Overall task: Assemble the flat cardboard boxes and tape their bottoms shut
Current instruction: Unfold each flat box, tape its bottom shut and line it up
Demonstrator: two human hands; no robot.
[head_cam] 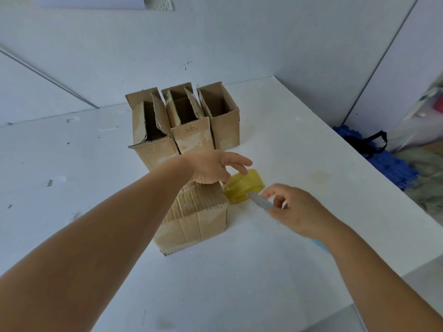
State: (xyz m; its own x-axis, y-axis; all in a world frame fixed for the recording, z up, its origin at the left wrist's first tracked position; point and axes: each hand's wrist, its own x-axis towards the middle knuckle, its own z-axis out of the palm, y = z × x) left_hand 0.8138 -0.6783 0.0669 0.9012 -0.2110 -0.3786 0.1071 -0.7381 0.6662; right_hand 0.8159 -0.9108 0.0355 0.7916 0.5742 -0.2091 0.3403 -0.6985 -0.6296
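Note:
A cardboard box stands upside down in the middle of the white table, its taped bottom facing up. My left hand hovers over its far top edge, fingers spread and relaxed, reaching toward a yellow tape roll that lies just right of the box. My right hand grips a pale, blurred cutter-like tool whose tip touches the roll. Three assembled boxes stand open-topped in a row behind.
The table's right edge runs diagonally; beyond it lie blue plastic mats with a black strap and greenish clutter. White walls close off the back. Something light blue peeks out under my right wrist.

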